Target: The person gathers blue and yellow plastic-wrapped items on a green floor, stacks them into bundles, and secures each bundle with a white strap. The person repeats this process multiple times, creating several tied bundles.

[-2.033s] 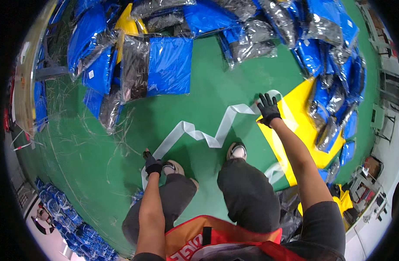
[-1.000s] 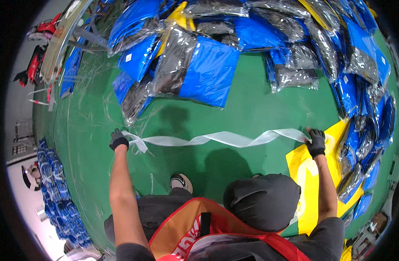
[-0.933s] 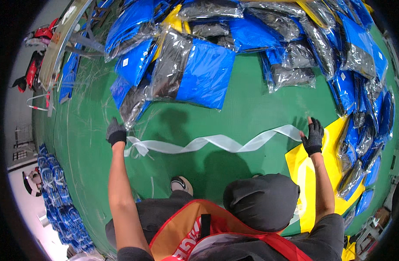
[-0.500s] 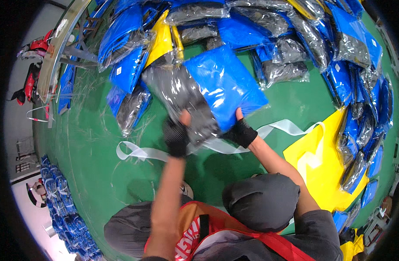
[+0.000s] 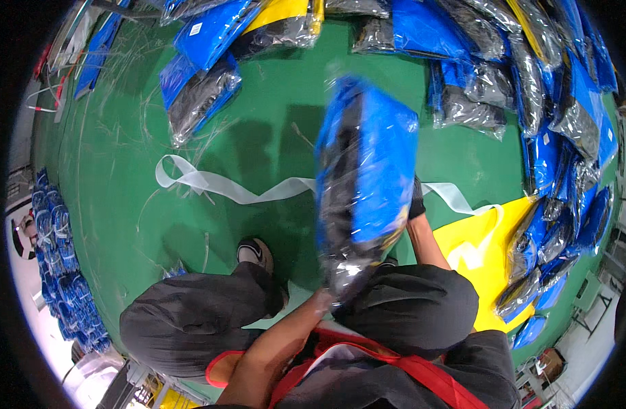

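Green floor (image 5: 122, 204): spreads beneath both grips; the raised package masks a good share of it from above, so a misjudged landing is possible if it is lowered blind.
Heap of wrapped packages (image 5: 477, 102): ahead and to the right of the right grip; a wide swing that way could snag one loose wrapper on another.
Yellow sheet (image 5: 490, 290): right of the right grip, with part of the strap lying over it; a tug on the strap might drag along the near corner.
Blue-and-black package (image 5: 378, 170): clear-wrapped, tilted, raised between the grips; slick film and shifting folded contents could let it slide or sag at the lower end.
White strap (image 5: 248, 196): crosses the floor beyond the left grip, passes behind the package and comes out right of the right grip; its twists could get trapped crooked, because nothing holds it flat.
Right grip (image 5: 417, 201): black-gloved, against the package's right side; its fingers are hidden, so I cannot tell how tightly they close.
Left grip: probably behind the package's blurred lower end, where the forearm (image 5: 275, 347) leads; spread or pinching, I cannot tell, and an uneven hold would twist the load.
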Demonstrator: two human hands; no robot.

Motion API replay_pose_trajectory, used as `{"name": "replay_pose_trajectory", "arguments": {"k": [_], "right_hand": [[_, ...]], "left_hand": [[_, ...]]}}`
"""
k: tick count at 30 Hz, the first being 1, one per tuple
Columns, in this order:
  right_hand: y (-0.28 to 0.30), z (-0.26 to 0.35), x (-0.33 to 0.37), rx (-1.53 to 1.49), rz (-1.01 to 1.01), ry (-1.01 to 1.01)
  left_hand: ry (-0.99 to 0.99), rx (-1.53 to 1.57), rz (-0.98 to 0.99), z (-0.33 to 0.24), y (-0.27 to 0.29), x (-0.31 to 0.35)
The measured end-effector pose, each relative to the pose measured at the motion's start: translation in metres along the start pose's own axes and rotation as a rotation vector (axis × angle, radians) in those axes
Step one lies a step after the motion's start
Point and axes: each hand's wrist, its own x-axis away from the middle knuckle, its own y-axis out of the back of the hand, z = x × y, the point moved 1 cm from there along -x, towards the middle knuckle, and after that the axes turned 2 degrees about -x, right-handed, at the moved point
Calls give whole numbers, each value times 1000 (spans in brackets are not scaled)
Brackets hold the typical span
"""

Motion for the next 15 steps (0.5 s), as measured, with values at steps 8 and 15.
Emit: {"name": "replay_pose_trajectory", "arguments": {"k": [8,15], "right_hand": [[-21,-61,49,611,-406,267],[-67,-14,79,1308,191,722]], "left_hand": [[324,-61,503,-44,94,6],[30,-697,-253,26,121,-40]]}}
